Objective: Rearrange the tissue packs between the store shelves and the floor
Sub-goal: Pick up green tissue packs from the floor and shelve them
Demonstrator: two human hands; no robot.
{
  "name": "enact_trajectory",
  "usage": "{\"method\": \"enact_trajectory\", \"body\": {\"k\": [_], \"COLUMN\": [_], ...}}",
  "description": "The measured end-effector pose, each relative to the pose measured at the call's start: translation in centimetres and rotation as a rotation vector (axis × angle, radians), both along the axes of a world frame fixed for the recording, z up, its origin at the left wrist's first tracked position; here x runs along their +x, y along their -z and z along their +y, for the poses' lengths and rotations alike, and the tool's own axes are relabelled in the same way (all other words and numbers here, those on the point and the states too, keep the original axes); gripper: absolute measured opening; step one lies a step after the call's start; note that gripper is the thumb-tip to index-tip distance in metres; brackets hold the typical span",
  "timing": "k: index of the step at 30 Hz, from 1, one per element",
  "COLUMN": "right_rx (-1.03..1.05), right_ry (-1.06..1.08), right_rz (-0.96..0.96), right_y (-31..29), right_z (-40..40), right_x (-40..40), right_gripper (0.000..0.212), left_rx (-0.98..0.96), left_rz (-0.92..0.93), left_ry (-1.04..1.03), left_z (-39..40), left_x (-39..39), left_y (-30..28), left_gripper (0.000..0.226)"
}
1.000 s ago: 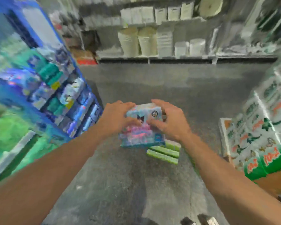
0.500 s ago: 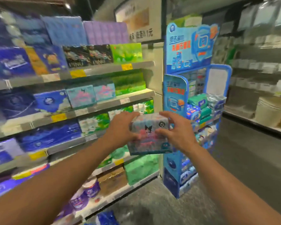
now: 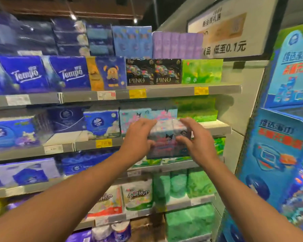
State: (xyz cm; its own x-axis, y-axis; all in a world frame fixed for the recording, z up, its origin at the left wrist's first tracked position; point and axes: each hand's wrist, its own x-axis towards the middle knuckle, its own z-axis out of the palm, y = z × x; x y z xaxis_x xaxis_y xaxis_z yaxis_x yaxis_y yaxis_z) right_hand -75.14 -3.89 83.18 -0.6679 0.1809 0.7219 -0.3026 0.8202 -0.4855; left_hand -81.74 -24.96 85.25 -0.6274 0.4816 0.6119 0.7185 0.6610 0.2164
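Placement step in hand: tissue pack (image 3: 169, 139), cartoon-printed, is held at its two ends, left hand (image 3: 138, 135) and right hand (image 3: 196, 142) each with fingers curled over the top and thumb below. Pack sits in the air at the front edge of the second shelf (image 3: 215, 127), before matching packs (image 3: 138, 117). Judged next: push it inward, level, into the gap beside the green packs (image 3: 196, 109), then release.
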Motion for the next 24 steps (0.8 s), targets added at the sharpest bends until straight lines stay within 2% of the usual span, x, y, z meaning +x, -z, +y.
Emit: {"method": "enact_trajectory", "body": {"k": [8,12,21,24], "right_rx": [-0.062,-0.069,-0.063,-0.037], "right_ry": [-0.005,0.0,-0.06,-0.093], "right_rz": [0.108,0.085,0.001,-0.04], "right_y": [-0.2,0.6,3.1,3.2], "right_z": [9.7,12.9,14.1,13.7], "right_x": [-14.6,-20.2,-26.9,-28.2], "right_gripper": [0.055,0.054,0.054,0.054], "left_rx": [0.04,0.006,-0.234,-0.269], "left_rz": [0.083,0.101,0.158,0.113], "left_ry": [-0.053,-0.088,-0.244,-0.294], "left_z": [10.4,13.7,14.2,13.5], "left_x": [-13.1,-18.1,-24.0,-25.0], "left_y": [-1.4,-1.0,1.4,1.5], "left_gripper": [0.068,0.067,0.063,0.06]}}
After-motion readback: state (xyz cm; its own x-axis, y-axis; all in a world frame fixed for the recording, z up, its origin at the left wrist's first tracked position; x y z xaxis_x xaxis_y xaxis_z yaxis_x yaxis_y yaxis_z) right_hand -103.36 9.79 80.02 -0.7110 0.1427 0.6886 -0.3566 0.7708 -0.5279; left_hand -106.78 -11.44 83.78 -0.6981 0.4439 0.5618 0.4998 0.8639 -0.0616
